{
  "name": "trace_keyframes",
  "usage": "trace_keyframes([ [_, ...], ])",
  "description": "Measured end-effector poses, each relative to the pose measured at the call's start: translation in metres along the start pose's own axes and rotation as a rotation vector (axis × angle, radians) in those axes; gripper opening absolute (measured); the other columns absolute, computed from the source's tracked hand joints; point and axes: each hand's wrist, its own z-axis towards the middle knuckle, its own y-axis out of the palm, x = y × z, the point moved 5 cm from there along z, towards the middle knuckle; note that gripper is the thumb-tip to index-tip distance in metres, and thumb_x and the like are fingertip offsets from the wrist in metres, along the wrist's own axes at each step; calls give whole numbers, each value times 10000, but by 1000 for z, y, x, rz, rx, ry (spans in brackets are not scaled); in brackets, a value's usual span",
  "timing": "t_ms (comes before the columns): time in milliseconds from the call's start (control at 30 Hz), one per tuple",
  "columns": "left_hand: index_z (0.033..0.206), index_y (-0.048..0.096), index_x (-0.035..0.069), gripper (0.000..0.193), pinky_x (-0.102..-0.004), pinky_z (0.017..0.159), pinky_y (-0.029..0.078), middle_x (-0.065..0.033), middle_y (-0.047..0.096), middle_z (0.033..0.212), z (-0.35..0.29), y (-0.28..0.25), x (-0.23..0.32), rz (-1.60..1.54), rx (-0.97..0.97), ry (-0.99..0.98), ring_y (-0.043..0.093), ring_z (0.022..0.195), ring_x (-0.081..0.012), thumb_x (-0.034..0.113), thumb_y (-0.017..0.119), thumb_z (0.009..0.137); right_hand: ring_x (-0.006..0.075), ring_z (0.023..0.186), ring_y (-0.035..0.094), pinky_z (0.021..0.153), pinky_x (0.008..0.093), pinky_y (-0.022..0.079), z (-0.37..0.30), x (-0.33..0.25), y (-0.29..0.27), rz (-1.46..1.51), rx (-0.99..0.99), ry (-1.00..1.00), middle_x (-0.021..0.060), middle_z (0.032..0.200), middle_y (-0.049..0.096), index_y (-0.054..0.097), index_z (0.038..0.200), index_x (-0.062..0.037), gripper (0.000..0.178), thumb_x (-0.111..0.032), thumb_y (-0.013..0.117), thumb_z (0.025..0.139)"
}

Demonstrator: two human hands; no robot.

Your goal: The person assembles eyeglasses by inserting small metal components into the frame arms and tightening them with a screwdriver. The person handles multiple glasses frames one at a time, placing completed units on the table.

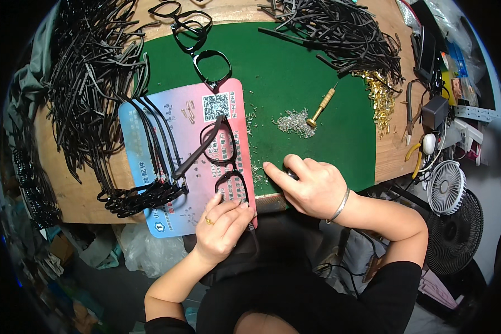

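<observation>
A black eyeglass frame (234, 153) lies on a blue and pink printed mat (192, 131), with one black temple (196, 156) angled off its far end. The near end of that frame is pinched in the fingers of my left hand (221, 227). To the right, my right hand (316, 188) rests low over the green mat. Its index finger stretches to a few tiny screws (258, 173) beside the printed mat, and its other fingers curl around something dark, mostly hidden. Beyond it, a brass-coloured screwdriver (323, 107) leans on a heap of small silver screws (295, 123).
Assembled black glasses (145, 197) are stacked at left beside a large pile of black temples (89, 94). More temples (345, 33) and gold-coloured small parts (380, 100) lie far right. Loose black frames (212, 67) lie beyond. Pliers (409, 114) and a white fan (447, 187) stand at the right edge.
</observation>
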Motion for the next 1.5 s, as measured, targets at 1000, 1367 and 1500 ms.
trace_keyframes([
  [1000, 799, 647, 38, 207, -392, 818, 512, -95, 678, 824, 12, 0, -7, -50, -106, -53, 661, 776, -235, 45, 772, 634, 157, 486, 548, 414, 270, 453, -13, -14, 0, 423, -125, -78, 44, 786, 482, 597, 1116, -188, 461, -86, 607, 667],
  [1367, 802, 605, 48, 246, -415, 836, 508, -106, 679, 852, 5, 2, -9, -56, -71, -29, 666, 806, -248, 14, 777, 630, 186, 456, 546, 396, 300, 443, -10, -16, 4, 447, -94, -92, 70, 753, 453, 570, 1018, -175, 335, -108, 593, 690],
  [1500, 794, 603, 42, 238, -416, 840, 507, -111, 680, 858, 4, 1, -8, -45, -71, -32, 667, 806, -251, 8, 772, 632, 189, 462, 550, 400, 300, 450, -10, -16, 4, 453, -112, -103, 70, 760, 460, 568, 1027, -168, 340, -110, 592, 693],
])
